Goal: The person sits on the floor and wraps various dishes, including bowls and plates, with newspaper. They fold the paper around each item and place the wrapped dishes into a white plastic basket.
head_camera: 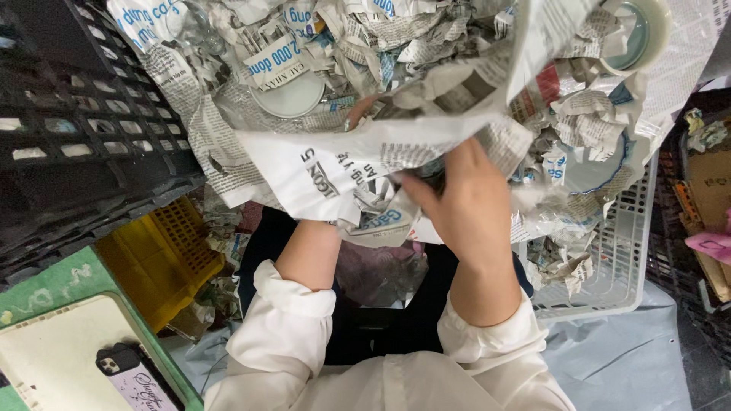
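Newsprint sheet (335,164) spans both your hands, long axis left-right. Right hand (461,202) pinches its middle; left hand (358,114) mostly hidden beneath, grip unclear. White basket (617,266) behind.

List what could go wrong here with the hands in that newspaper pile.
The right hand grips something the newspaper sheet mostly hides; it might slip unseen. The left hand is buried under paper, near round dishes loose among crumpled wads, which could get knocked. The white basket looks overfull, so pieces may spill.
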